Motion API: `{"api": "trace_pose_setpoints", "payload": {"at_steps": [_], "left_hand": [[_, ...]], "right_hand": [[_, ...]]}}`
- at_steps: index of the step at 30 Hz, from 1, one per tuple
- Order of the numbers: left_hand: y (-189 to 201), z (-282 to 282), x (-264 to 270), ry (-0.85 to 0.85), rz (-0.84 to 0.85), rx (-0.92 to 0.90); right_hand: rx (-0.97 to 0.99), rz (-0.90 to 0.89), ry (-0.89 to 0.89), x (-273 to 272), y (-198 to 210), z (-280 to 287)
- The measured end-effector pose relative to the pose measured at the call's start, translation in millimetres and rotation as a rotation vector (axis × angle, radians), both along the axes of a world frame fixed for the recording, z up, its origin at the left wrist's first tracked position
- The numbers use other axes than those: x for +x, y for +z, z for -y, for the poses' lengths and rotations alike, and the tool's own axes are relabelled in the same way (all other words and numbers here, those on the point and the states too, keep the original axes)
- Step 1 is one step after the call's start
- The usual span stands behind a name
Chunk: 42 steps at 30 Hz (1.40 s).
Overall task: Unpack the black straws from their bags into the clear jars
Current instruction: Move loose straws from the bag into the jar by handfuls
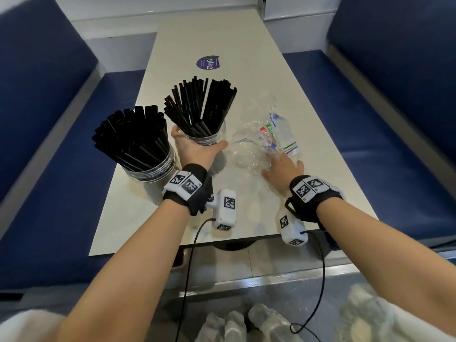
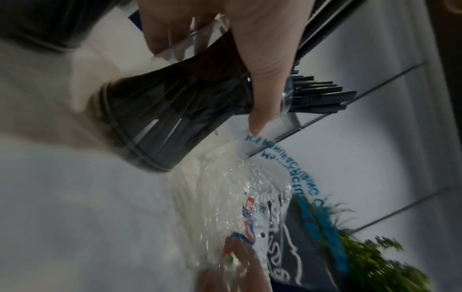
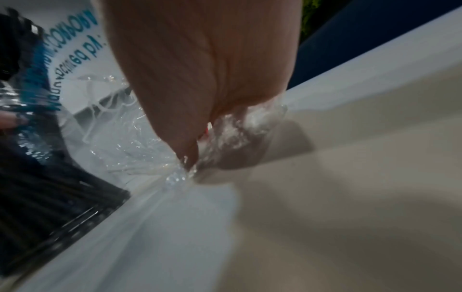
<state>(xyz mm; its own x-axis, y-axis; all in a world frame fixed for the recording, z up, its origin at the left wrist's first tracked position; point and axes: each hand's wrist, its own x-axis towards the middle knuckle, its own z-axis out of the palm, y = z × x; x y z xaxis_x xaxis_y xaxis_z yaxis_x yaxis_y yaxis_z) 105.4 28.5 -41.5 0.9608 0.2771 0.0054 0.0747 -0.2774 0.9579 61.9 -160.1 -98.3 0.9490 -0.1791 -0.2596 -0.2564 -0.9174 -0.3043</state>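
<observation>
Two clear jars stand on the pale table, both full of black straws. The nearer jar (image 1: 150,169) is at the left, with nothing touching it. My left hand (image 1: 196,151) grips the farther jar (image 1: 209,138) (image 2: 160,118) round its wall, thumb on the right side, and its straws (image 1: 199,107) fan out above. My right hand (image 1: 283,166) (image 3: 200,79) holds a crumpled empty clear bag (image 1: 251,151) (image 3: 235,126) on the table, the plastic bunched between thumb and fingers. The wrist views are blurred.
A second clear bag with red, green and blue print (image 1: 281,129) lies just beyond my right hand. A purple round sticker (image 1: 208,62) is farther along the table (image 1: 308,193). Blue bench seats (image 1: 370,144) flank both sides. More bagged packs (image 1: 246,324) lie by my lap.
</observation>
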Motion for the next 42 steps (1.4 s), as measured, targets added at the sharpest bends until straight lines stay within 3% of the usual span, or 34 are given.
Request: {"api": "trace_pose_setpoints", "payload": {"at_steps": [6, 12, 18, 21, 24, 29, 33, 40, 42], "left_hand": [[-7, -4, -35, -0.116, -0.021, 0.067], [-20, -15, -49, -0.156, -0.039, 0.081], [-19, -24, -61, -0.181, 0.028, 0.050], [-15, -26, -66, -0.209, 0.048, 0.066], [-10, -26, -67, -0.286, 0.039, 0.069], [8, -19, -62, -0.314, 0.070, -0.076], [26, -10, -54, -0.376, 0.072, -0.225], [41, -7, -43, -0.421, 0.179, 0.369], [39, -5, -40, -0.407, 0.139, 0.410]], "right_hand": [[0.040, 0.079, -0.020, 4, 1, -5], [0.304, 0.171, -0.123, 6, 14, -13], [0.453, 0.223, -0.097, -10, 47, -14], [0.609, 0.327, 0.002, -23, 66, -22], [0.838, 0.313, 0.109, -29, 85, -40], [1.029, 0.261, 0.154, -17, 104, -65], [1.033, 0.283, 0.224, -11, 111, -76], [1.010, 0.389, 0.266, -5, 117, -77], [1.018, 0.450, 0.237, -3, 119, -79]]}}
